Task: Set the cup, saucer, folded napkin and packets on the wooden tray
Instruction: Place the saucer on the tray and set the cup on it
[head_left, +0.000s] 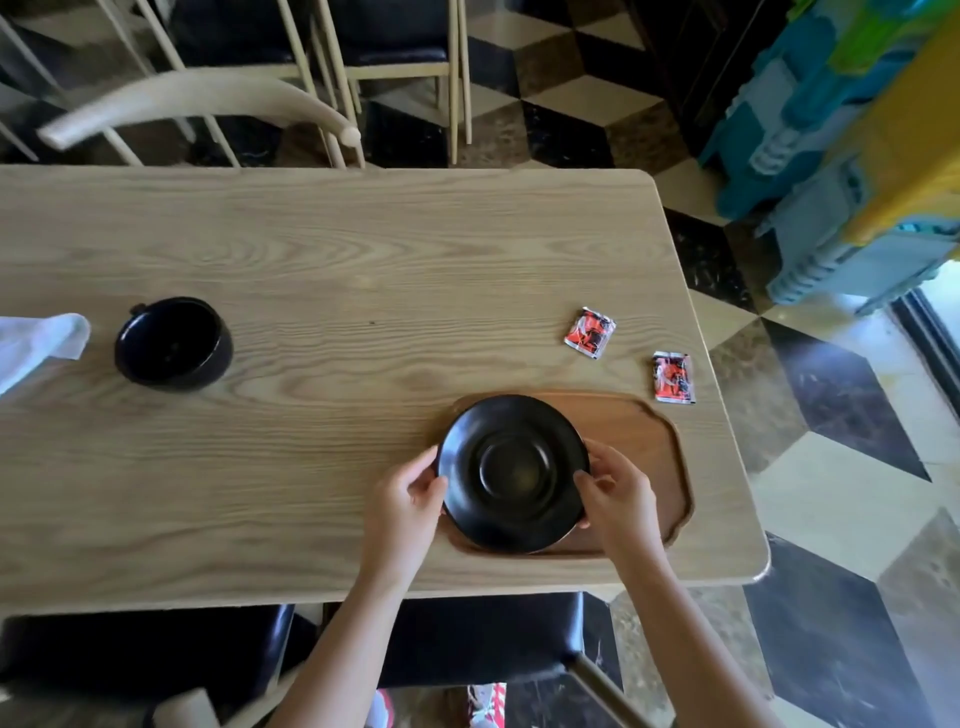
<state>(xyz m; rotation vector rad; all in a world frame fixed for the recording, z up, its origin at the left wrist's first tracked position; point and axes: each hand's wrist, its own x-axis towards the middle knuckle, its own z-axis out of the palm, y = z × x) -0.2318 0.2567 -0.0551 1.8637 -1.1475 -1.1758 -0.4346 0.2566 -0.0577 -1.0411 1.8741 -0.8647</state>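
1. You held the black saucer (513, 472) between both hands over the left end of the wooden tray (644, 441). Whether it was resting flat on the tray or was a little above it could not be told.
2. Your left hand (410, 506) had its fingers (423, 462) curled against the saucer's left rim, grasping it.
3. Your right hand (618, 493) gripped the right rim, with the fingertips pinched on the edge.
4. The tray lay at the near right corner of the worktop (322, 270), its long side close to the near edge. Its right half was bare wood.
5. One red, white and black packet (673, 377) lay on the worktop just beyond the tray's far right corner, near the right edge.
6. A second packet (590, 332) of the same print lay a little further left and further back, apart from the first and off the tray.
7. The black cup (174, 344) stood upright on the worktop well to the left of the tray, toward the left edge of view, with its opening facing up.
8. The white napkin (39, 345) lay just left of the cup, cut off by the left edge of view, so its folds could not be told.
9. A pale wooden chair (208, 101) stood at the far edge of the worktop, and dark seats (145, 654) sat under the near edge.
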